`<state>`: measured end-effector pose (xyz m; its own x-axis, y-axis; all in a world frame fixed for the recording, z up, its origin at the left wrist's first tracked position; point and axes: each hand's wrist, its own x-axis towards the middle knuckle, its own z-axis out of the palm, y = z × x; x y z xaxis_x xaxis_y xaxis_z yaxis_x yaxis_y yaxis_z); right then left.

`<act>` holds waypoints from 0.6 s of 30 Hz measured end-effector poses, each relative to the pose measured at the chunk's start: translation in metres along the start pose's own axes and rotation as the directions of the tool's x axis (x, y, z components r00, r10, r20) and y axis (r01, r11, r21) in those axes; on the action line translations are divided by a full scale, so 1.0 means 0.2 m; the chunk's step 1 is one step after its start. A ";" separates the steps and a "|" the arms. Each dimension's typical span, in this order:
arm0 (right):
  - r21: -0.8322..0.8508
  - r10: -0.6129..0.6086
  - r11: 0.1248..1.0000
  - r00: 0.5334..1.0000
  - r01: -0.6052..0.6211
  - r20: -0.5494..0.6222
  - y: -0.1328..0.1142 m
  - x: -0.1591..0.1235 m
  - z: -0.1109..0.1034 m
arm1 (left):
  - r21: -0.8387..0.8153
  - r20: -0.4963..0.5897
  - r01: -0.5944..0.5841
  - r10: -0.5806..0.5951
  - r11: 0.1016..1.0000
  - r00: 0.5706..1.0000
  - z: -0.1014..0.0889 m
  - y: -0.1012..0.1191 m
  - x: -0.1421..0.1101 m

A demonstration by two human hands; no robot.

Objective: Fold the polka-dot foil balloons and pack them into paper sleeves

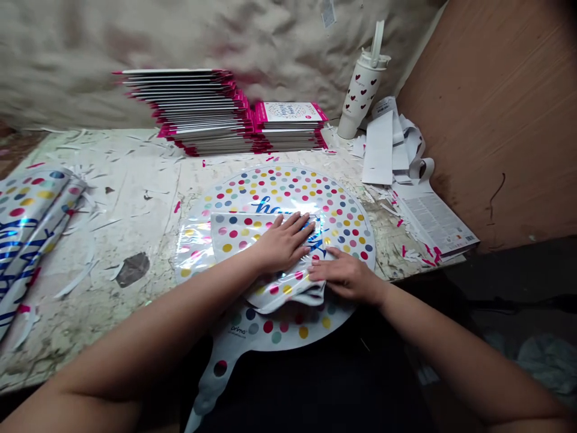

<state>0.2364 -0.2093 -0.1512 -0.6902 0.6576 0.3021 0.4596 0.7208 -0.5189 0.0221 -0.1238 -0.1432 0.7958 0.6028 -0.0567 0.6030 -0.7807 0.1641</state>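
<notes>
A folded foil balloon [238, 231], white with coloured dots and blue lettering, lies on top of a flat round foil balloon [356, 210] with the same dots. My left hand [283, 243] rests flat on the folded balloon, fingers spread and pointing right. At the fold's right edge my right hand [349, 276] lies with its fingers stretched over the foil. Loose layers of the folded balloon bulge near the front. The round balloon's long tail [219, 367] hangs over the table's front edge.
More dotted foil balloons [27, 228] lie at the left. Pink-edged packs [207, 111] stand in a leaning stack at the back, beside a shorter stack [291, 126]. A heart-patterned tumbler [363, 90], paper strips [381, 147] and a printed card [437, 222] are at the right. Scraps litter the table [148, 180].
</notes>
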 end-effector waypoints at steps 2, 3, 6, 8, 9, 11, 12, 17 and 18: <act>0.087 0.169 0.981 0.985 -0.172 0.035 0.00 0.03 -0.05 | 0.005 0.021 0.019 -0.019 1.000 1.000 -0.01 -0.03 -0.11; 0.119 0.270 0.954 0.962 -0.274 0.048 0.00 0.05 -0.07 | 0.013 0.032 0.047 -0.047 0.999 0.998 -0.01 -0.05 -0.18; 0.192 0.565 0.803 0.823 -0.564 0.055 0.00 0.16 -0.11 | 0.042 0.037 0.191 -0.193 0.981 0.981 0.01 -0.15 -0.39; 0.243 0.729 0.650 0.681 -0.720 0.067 0.01 0.24 -0.11 | 0.039 0.020 0.295 -0.296 0.955 0.955 0.01 -0.22 -0.50; 0.261 0.782 0.581 0.618 -0.771 0.083 0.02 0.28 -0.10 | 0.025 0.011 0.344 -0.345 0.938 0.939 0.00 -0.26 -0.54; 0.279 0.843 0.481 0.526 -0.831 0.115 0.04 0.33 -0.08 | -0.047 0.028 0.423 -0.422 0.905 0.906 -0.05 -0.32 -0.60; 0.279 0.856 0.455 0.502 -0.845 0.123 0.06 0.35 -0.07 | -0.100 0.042 0.472 -0.470 0.876 0.882 -0.08 -0.33 -0.62; 0.234 0.888 0.409 0.443 -0.882 0.122 0.09 0.39 -0.05 | -0.222 -0.353 0.589 -0.627 0.777 0.694 -0.20 -0.13 -0.58; 0.213 0.891 0.407 0.437 -0.888 0.121 0.09 0.39 -0.05 | -0.166 -0.401 0.489 -0.511 0.857 0.760 -0.19 -0.05 -0.55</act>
<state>0.1964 -0.1426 -0.1281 0.0404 0.9035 -0.4268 0.6809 -0.3375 -0.6500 -0.0747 -0.1759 -0.1019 0.2750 0.9235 0.2676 0.8964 -0.3469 0.2759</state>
